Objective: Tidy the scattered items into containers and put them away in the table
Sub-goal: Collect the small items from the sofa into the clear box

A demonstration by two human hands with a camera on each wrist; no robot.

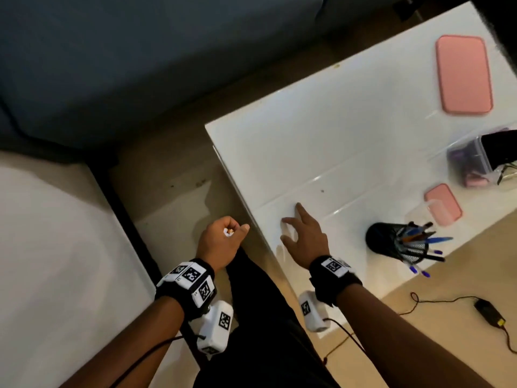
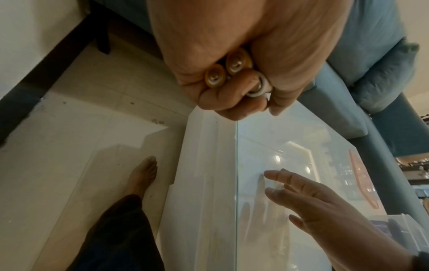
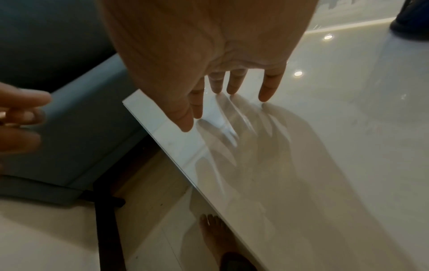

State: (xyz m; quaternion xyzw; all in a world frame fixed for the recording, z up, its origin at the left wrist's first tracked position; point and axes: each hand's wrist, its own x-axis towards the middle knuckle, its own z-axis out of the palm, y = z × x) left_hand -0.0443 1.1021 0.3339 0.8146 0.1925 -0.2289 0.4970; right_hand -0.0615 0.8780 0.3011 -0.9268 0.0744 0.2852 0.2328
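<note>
The left hand hangs just off the table's near-left edge, over the floor, its fingers curled tight round a small clutch of batteries; the left wrist view shows two orange-rimmed ends and a pale one poking out between palm and fingers. The right hand is spread flat and relaxed over the near-left part of the white glossy table, holding nothing, its fingertips at or just above the surface; I cannot tell whether they touch. Well apart toward the right edge stand a black mesh pen holder full of pens, a clear container with dark things inside, a small pink lid near it, and a large pink lid by the far right corner. The main risk, as I judge it, lies in the left fist: several smooth cylinders are packed loosely, and the hand sits beyond the table edge, so any slackening would send one to the floor, where it would likely roll away. Carrying them across to the container in one sweep could also brush the pen holder, which looks top-heavy, and tip it over.
</note>
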